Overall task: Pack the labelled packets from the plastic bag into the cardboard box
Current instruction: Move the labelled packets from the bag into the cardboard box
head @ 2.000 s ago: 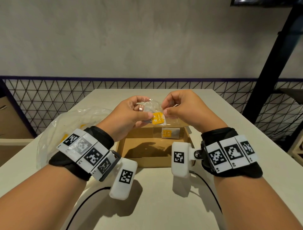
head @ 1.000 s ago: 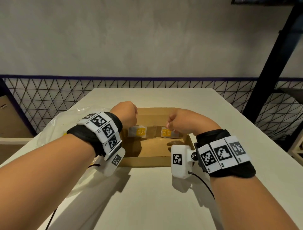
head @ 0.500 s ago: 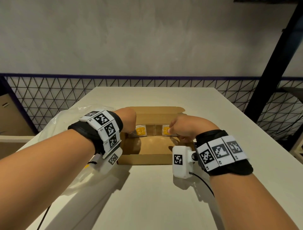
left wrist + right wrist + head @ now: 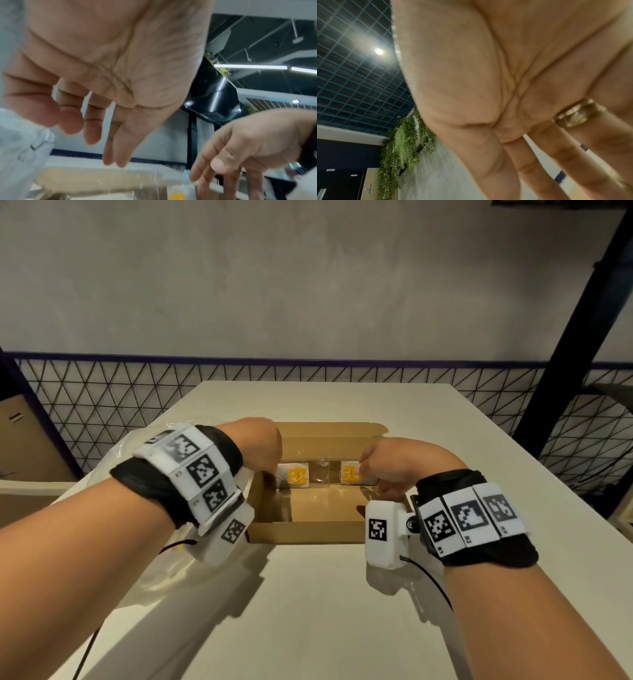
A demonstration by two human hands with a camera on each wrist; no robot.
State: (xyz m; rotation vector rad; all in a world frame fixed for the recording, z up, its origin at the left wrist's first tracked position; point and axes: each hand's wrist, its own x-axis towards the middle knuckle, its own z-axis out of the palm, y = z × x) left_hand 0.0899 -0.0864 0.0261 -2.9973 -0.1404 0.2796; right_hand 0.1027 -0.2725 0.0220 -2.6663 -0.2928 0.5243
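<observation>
- Two seconds back both hands held a clear packet up above the box; now they are down inside it, and two packets stand in a row along the far wall.
- Head view: the box [image 4: 308,530] lies open on the bench [image 4: 325,611], its long axis left to right. The left packet [image 4: 295,475] and the right packet [image 4: 352,474] stand upright against the far wall, yellow labels facing the camera, their row running along the box's long axis.
- Head view: the left hand [image 4: 258,445] dips in at the box's left end, its fingertips hidden, just beside the left packet. The right hand [image 4: 394,465] is at the right packet, one fingertip at the label's edge; whether it pinches cannot be told here.
- Head view: the bag [image 4: 144,460] lies crumpled on the bench just left of the box, under the left forearm.
- Left wrist view: the left hand [image 4: 109,70] has loose, nearly straight fingers [image 4: 111,148] holding nothing, above the box wall [image 4: 96,177]. The right hand [image 4: 248,146] reaches down with straightish fingers to a packet with a yellow label [image 4: 177,196].
- Right wrist view: the right hand [image 4: 505,81] fills the frame, fingers [image 4: 539,169] extended; their tips are cut off. A gold ring [image 4: 576,113] sits on one finger.
</observation>
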